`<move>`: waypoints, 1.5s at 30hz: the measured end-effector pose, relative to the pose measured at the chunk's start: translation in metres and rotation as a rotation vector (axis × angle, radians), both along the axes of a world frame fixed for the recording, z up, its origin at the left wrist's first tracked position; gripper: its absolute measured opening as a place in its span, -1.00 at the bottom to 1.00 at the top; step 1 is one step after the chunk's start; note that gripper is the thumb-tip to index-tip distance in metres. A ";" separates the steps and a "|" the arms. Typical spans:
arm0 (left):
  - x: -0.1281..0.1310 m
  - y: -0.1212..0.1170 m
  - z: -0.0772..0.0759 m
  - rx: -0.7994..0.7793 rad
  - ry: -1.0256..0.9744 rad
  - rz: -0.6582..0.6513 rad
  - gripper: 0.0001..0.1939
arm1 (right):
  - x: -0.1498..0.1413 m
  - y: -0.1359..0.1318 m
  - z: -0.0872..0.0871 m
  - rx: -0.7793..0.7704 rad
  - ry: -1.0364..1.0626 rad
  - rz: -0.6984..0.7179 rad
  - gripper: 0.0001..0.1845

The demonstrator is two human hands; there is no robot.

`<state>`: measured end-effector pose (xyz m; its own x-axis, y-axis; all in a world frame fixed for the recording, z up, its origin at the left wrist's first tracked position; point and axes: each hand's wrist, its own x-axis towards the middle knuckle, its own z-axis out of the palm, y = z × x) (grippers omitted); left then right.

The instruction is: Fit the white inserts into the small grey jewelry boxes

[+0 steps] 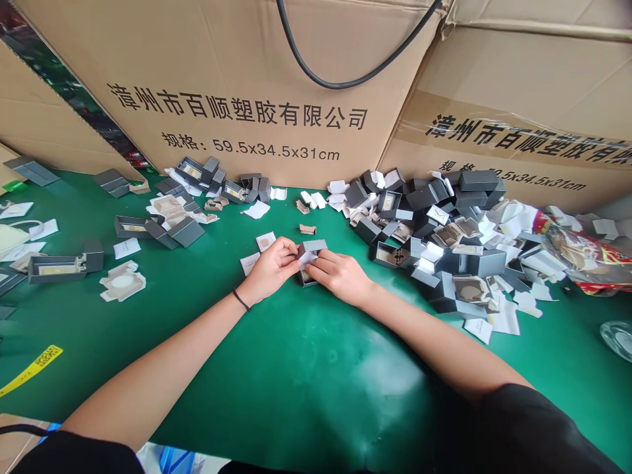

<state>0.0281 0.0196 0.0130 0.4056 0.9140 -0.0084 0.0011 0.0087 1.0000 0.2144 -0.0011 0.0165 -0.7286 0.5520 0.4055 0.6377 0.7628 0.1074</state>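
Between my hands, on the green tabletop, is a small dark grey hinged box [312, 247] with its lid raised. My left hand [274, 266] pinches at the lid's left side, fingers closed. My right hand [340, 273] grips the box from the right, its fingers curled over the edge. Part of the box's inside shows below the lid; my fingers cover the rest. Just beyond it lies a small folded brown card insert [307, 229]. Printed white cards [250, 263] lie beside my left hand, partly behind it.
A large heap of grey boxes [424, 197] and white paper pieces spreads at the right. More open boxes [131, 227] and inserts [123, 281] lie at the left. Big cardboard cartons [237, 72] stand along the back. A glass dish [617, 339] sits at the right edge.
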 end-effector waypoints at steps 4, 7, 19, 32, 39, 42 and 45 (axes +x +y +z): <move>0.000 0.001 -0.001 0.004 0.013 -0.001 -0.69 | 0.000 0.000 0.000 -0.039 -0.003 0.011 -0.71; 0.000 0.001 -0.001 0.003 0.025 -0.005 -0.68 | 0.000 0.001 0.000 -0.072 0.006 0.015 -0.75; -0.001 0.001 0.001 0.012 0.034 0.003 -0.68 | 0.014 0.002 0.008 -0.250 -0.080 0.025 -0.70; -0.003 0.003 -0.003 0.027 0.039 -0.016 -0.70 | 0.019 0.002 -0.014 -0.142 0.204 -0.109 -0.48; -0.003 0.004 -0.005 0.040 0.038 -0.011 -0.73 | 0.016 0.000 -0.013 -0.163 0.092 -0.312 -0.46; -0.003 0.004 -0.006 0.046 0.034 -0.007 -0.73 | 0.014 -0.002 -0.011 -0.207 0.049 -0.333 -0.47; -0.003 0.004 -0.006 0.053 0.040 -0.001 -0.72 | 0.012 -0.004 -0.009 -0.265 0.007 -0.327 -0.45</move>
